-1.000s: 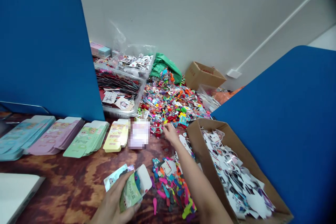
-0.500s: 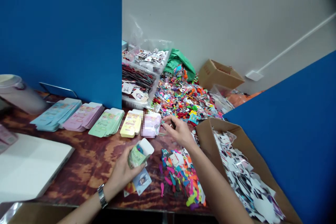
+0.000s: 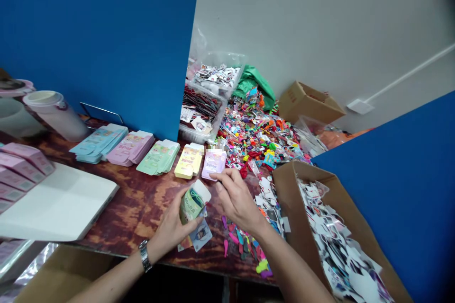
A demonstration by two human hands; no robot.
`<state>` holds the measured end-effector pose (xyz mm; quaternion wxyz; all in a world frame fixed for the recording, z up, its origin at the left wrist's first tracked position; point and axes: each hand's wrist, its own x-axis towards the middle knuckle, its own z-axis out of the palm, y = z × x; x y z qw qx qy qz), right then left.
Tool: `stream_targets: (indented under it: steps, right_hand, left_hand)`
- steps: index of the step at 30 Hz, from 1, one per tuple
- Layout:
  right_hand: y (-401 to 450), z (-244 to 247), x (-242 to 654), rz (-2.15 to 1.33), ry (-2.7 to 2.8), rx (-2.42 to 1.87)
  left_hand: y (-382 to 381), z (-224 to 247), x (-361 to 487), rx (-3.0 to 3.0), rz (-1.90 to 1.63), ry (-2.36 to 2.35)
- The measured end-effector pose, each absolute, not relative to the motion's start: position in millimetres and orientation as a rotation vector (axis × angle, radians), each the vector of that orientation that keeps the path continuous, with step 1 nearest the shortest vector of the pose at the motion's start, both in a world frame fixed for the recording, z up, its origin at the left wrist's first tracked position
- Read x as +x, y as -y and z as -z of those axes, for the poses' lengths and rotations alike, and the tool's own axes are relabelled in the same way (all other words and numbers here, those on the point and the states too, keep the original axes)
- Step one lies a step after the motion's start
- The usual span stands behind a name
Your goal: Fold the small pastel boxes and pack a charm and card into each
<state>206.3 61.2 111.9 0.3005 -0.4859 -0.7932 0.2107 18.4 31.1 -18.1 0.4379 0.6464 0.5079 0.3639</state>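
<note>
My left hand (image 3: 174,225) is wrapped round a small green box (image 3: 192,206), tilted with its white flap open; a dark green looped item shows inside. My right hand (image 3: 238,199) is just right of the box, fingers pinched near its opening, with a small dark thing at the fingertips that is too small to name. Beneath the box, picture cards (image 3: 201,236) lie on the table. Colourful balloon-like pieces (image 3: 245,246) are spread partly under my right forearm. Flat boxes lie behind in blue (image 3: 97,144), pink (image 3: 130,148), green (image 3: 158,157), yellow (image 3: 188,161) and purple (image 3: 213,164) stacks.
A carton (image 3: 289,199) of white cut-outs stands at right. Mixed trinkets (image 3: 263,128) are heaped behind, beside clear bins (image 3: 194,132). At left are a white board (image 3: 71,208) with pink boxes (image 3: 26,163) and a pale bucket (image 3: 59,116). Blue partitions (image 3: 95,33) flank the table.
The view has shifted, bringing more of the left side in. My right hand has come back from the purple stack towards the green box. A green looped item now shows in the box opening.
</note>
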Motion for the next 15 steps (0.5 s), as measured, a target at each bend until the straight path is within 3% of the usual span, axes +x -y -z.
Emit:
stream_targets:
  steps: [5,15]
  right_hand:
    - [-49,-115,204,-0.520,1.885,-1.229]
    - [-44,-70,184,-0.450,1.780,-1.292]
  left_hand:
    - [-28,15,17,1.630,-0.836,-1.251]
    - [-25,9,16,1.728,-0.955,-1.303]
